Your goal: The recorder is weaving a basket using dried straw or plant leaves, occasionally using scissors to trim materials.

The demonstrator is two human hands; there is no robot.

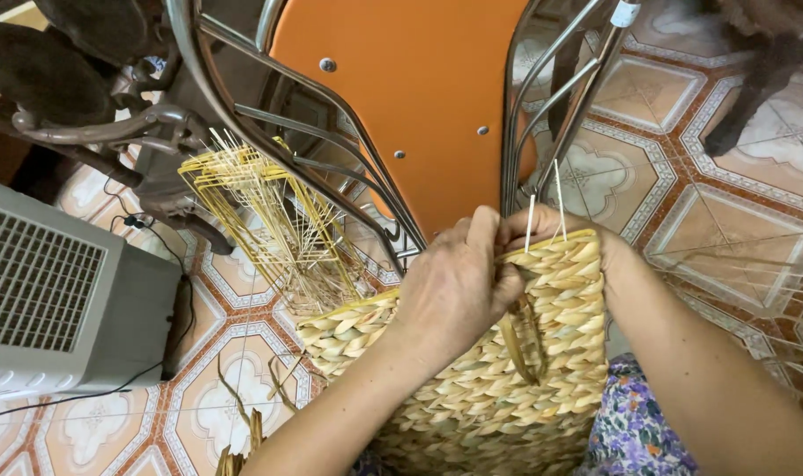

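A straw-coloured woven basket of braided plant fibre rests on my lap, its rim turned away from me. My left hand lies over the rim near the middle, its fingers closed on the top edge and a loose fibre strand that hangs down the weave. My right hand reaches from the right and grips the far rim, mostly hidden behind the basket and my left fingers. Two thin pale spokes stick up from the rim between my hands.
An orange chair with chrome tube legs stands just ahead. A yellow wire frame with thin stalks sits to the left. A grey ribbed appliance with a black cable is at far left. Patterned floor tiles surround everything.
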